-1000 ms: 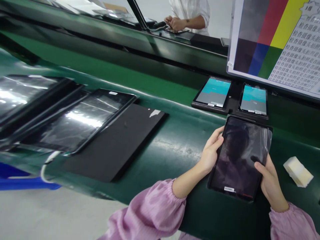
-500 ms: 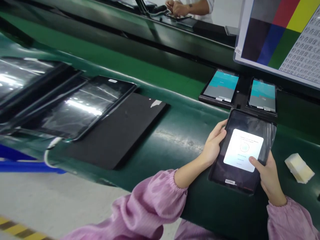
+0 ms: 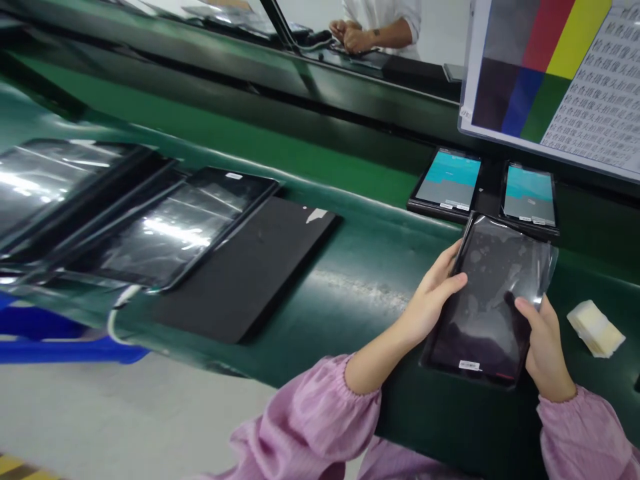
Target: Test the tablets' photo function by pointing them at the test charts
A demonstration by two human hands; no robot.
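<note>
A tablet in clear film is held between my two hands over the green bench, tilted, its screen dark, with a small white label near its lower edge. My left hand grips its left side, the thumb lying on the front and the fingers behind it, partly hidden. On the opposite side, my right hand clasps the lower right edge with its thumb over the screen. Just beyond the tablet's top edge are two lit devices, the left one and the right one, both showing blue and grey.
Film-covered tablets lie at left on a black board, a white cable beside them. A yellowish sponge block sits at right. A colour chart stands behind. Across the line, a co-worker's hands are busy.
The tablet's screen has gone from a lit white pop-up to dark. My left thumb has moved further onto the front. The view has shifted slightly.
</note>
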